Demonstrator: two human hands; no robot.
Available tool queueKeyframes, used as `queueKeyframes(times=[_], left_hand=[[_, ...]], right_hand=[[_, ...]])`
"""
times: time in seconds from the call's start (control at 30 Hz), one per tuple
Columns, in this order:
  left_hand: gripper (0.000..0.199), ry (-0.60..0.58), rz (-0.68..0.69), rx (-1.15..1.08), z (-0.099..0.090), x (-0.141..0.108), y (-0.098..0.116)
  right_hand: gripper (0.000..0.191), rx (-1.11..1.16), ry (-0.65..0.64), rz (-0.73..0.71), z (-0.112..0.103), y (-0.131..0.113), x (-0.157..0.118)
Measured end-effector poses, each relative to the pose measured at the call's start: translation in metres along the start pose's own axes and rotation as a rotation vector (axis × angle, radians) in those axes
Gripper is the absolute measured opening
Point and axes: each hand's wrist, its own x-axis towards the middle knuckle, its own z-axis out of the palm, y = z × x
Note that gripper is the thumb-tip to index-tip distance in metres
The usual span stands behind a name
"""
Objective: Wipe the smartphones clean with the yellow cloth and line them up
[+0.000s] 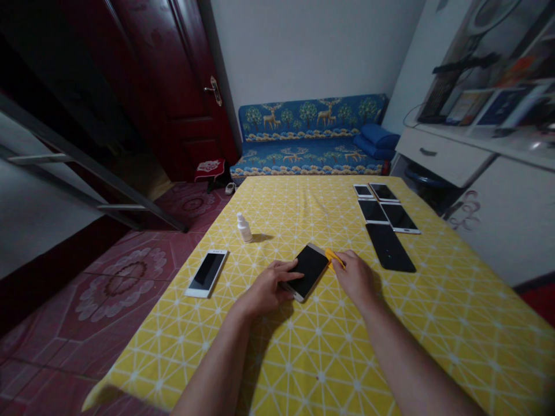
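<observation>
A smartphone (309,270) with a dark screen and a pale gold frame is turned at an angle near the middle of the table. My left hand (277,284) grips its lower left side, fingers over the screen and the thumb by the bottom edge. In my right hand (353,274) is a small yellow-orange cloth (333,257), bunched in the fingers and touching the phone's upper right edge. A white spray bottle (244,227) stands upright beyond my left hand. Further left lies a white smartphone (207,274), screen up.
Several phones (401,218) lie grouped at the right, with a long black phone (390,248) nearest. A yellow patterned cloth (321,361) covers the table. Behind it stands a blue sofa (303,153); a white cabinet (498,214) is at the right.
</observation>
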Motion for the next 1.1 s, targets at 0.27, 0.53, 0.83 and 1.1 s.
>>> queueKeyframes(times=[0.27, 0.53, 0.83, 1.1], left_hand=[[0.059, 0.122, -0.078, 0.081, 0.019, 0.007, 0.009], [0.071, 0.238, -0.138, 0.098, 0.033, 0.014, 0.013], [0.075, 0.278, -0.248, 0.207, 0.035, 0.016, 0.017], [0.073, 0.277, -0.293, 0.192, 0.031, 0.015, 0.018]], right_hand=[[0.027, 0.001, -0.025, -0.016, -0.002, -0.009, -0.005], [0.03, 0.024, -0.039, -0.072, -0.001, -0.016, -0.009], [0.031, 0.048, -0.091, -0.041, -0.012, -0.029, -0.016], [0.017, 0.029, -0.084, -0.051, -0.022, -0.041, -0.025]])
